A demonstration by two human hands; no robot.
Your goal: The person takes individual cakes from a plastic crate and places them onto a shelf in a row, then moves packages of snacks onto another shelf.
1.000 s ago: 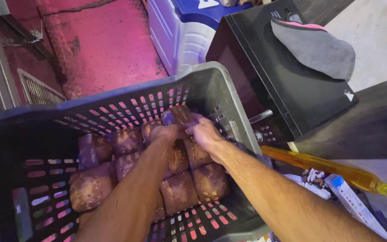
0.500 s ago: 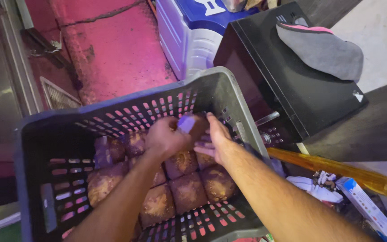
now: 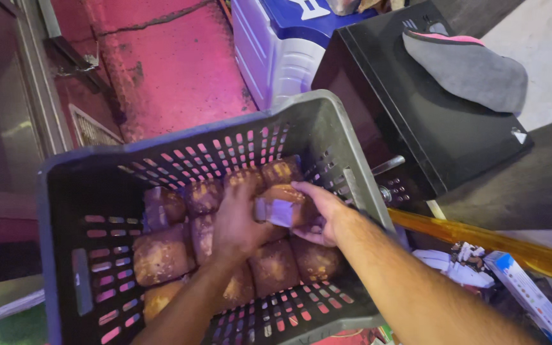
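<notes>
Wrapped brown block (image 3: 283,203): now lifted clear of the others in the grey crate (image 3: 327,121), frame centre. Left hand (image 3: 241,220) and right hand (image 3: 319,214), fingers closed around it. Risk, judged: slick wrapping slipping, block dropping onto the packed blocks (image 3: 161,255).

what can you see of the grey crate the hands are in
The grey crate is a rectangular bin that looks like moulded plastic, its walls pierced with rows of slots below a solid rim. It is open-topped and looks tilted in this view. Brown wrapped blocks line its bottom in rows. The left hand and right hand reach inside, holding one wrapped block between them. A black box stands at its right side.
</notes>
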